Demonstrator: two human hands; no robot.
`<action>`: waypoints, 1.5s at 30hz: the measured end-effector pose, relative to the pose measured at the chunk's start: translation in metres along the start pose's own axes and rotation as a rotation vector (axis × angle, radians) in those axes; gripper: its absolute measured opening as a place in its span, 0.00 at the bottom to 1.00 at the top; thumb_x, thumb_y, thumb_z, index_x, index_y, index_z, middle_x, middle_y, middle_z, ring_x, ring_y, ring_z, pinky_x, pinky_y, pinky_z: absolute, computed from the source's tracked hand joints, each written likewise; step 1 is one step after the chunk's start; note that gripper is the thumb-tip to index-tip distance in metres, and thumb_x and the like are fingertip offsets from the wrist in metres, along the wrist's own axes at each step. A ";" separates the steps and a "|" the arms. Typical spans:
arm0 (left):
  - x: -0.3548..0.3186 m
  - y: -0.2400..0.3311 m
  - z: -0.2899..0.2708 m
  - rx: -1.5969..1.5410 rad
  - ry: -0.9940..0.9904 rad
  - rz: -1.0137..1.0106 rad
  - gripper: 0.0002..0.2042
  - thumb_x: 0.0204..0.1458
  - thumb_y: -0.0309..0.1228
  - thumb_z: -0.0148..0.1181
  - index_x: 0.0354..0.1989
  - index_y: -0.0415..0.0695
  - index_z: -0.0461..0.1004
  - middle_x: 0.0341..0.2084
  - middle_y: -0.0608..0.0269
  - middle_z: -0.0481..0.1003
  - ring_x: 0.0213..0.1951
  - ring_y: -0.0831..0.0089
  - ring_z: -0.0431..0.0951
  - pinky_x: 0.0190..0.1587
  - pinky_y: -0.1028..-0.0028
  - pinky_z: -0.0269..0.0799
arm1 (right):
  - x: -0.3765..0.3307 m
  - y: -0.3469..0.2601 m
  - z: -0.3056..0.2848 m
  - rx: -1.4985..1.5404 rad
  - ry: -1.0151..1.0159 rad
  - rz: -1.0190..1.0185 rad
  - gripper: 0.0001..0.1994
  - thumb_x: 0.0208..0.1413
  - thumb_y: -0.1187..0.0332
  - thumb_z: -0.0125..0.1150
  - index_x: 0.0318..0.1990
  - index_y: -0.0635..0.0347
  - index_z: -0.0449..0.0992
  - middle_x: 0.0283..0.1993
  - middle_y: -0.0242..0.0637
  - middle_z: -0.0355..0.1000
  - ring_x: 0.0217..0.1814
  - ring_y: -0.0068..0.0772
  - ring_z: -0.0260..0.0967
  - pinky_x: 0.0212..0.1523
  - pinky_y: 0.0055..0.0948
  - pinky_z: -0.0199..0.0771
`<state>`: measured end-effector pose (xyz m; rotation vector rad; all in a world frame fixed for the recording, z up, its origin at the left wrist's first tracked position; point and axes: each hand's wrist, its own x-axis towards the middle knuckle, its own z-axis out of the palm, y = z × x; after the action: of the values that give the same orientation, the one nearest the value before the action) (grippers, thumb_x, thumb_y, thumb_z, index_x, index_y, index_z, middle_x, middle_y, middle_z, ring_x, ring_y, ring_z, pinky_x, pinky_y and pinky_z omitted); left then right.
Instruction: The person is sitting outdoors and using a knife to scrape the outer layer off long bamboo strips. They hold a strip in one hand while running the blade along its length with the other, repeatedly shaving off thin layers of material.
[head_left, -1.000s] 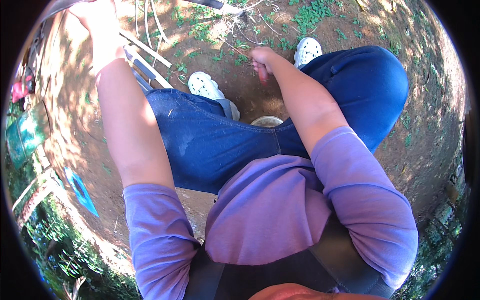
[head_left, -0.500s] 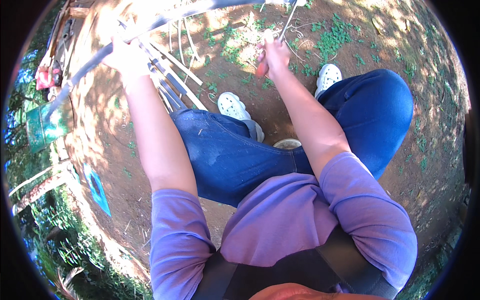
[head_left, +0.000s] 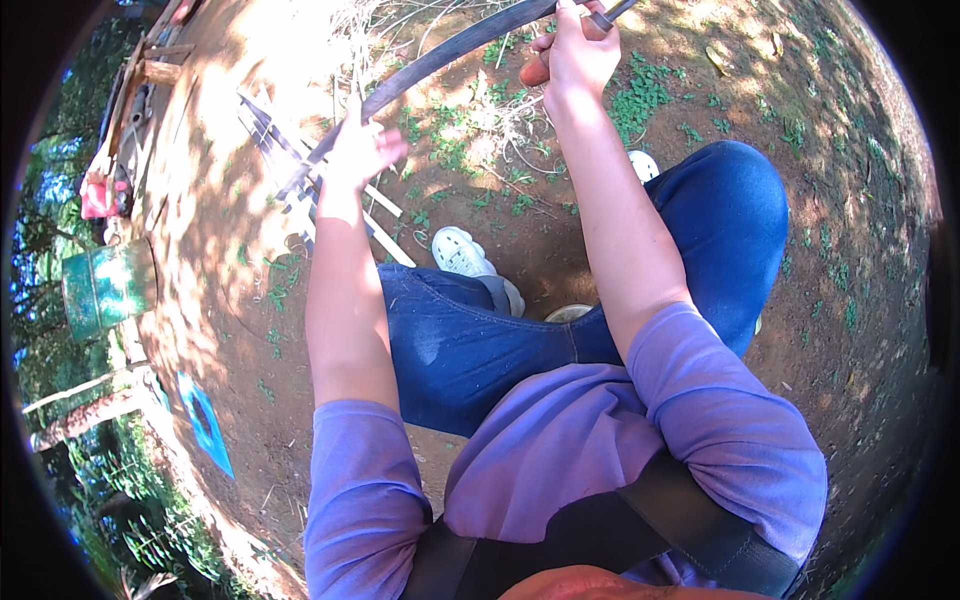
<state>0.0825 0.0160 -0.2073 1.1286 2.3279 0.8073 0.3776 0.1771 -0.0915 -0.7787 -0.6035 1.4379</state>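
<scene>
A: Where is the right hand (head_left: 572, 55)?

B: Raised, fist closed round a reddish tool handle (head_left: 535, 70), its dark blade (head_left: 610, 14) against the upper end of the long dark strip (head_left: 440, 60).

A: And the left hand (head_left: 358, 152)?

B: Lower down the same strip, fingers loosely spread, palm at it; whether it grips or only steadies, I cannot tell.

A: How does the strip lie?

B: A shallow arc from lower left, near the pale slats (head_left: 300, 180) on the bare ground (head_left: 230, 300), up toward the right hand. The right hand is at its far end, the left near the middle.
</scene>
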 end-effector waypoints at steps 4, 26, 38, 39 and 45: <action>-0.013 0.081 0.002 0.157 -0.091 -0.274 0.34 0.56 0.62 0.51 0.39 0.34 0.78 0.27 0.54 0.79 0.35 0.62 0.79 0.46 0.66 0.75 | 0.015 0.016 -0.007 0.021 0.003 0.013 0.14 0.59 0.71 0.63 0.50 0.62 0.68 0.25 0.31 0.70 0.18 0.20 0.65 0.14 0.21 0.63; -0.040 0.203 -0.105 -0.778 0.627 0.801 0.18 0.65 0.35 0.50 0.57 0.40 0.56 0.35 0.53 0.70 0.40 0.63 0.76 0.45 0.60 0.77 | -0.023 0.055 -0.026 -0.120 -0.380 0.360 0.20 0.58 0.65 0.65 0.53 0.67 0.70 0.20 0.29 0.66 0.16 0.19 0.62 0.19 0.24 0.68; -0.052 0.179 -0.112 -1.141 0.566 0.605 0.14 0.66 0.38 0.47 0.51 0.40 0.64 0.25 0.60 0.66 0.28 0.66 0.71 0.40 0.60 0.73 | -0.124 0.084 -0.018 -0.503 -0.707 0.603 0.22 0.58 0.47 0.62 0.33 0.59 0.68 0.18 0.25 0.62 0.14 0.19 0.59 0.16 0.23 0.62; -0.054 0.182 -0.114 -1.120 0.612 0.583 0.13 0.66 0.39 0.47 0.42 0.40 0.66 0.20 0.65 0.60 0.24 0.70 0.65 0.34 0.64 0.69 | -0.129 0.079 -0.014 -0.528 -0.740 0.599 0.20 0.57 0.51 0.65 0.33 0.61 0.71 0.17 0.25 0.62 0.14 0.18 0.60 0.15 0.23 0.62; -0.054 0.182 -0.109 -1.169 0.608 0.575 0.14 0.63 0.41 0.47 0.27 0.47 0.61 0.15 0.70 0.55 0.18 0.76 0.57 0.27 0.70 0.59 | -0.136 0.106 -0.020 -0.724 -0.847 0.247 0.23 0.51 0.52 0.68 0.37 0.69 0.76 0.22 0.36 0.75 0.24 0.30 0.73 0.32 0.33 0.74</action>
<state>0.1503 0.0293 0.0002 0.9985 1.2892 2.5234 0.3173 0.0363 -0.1735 -0.7816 -1.7945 1.7830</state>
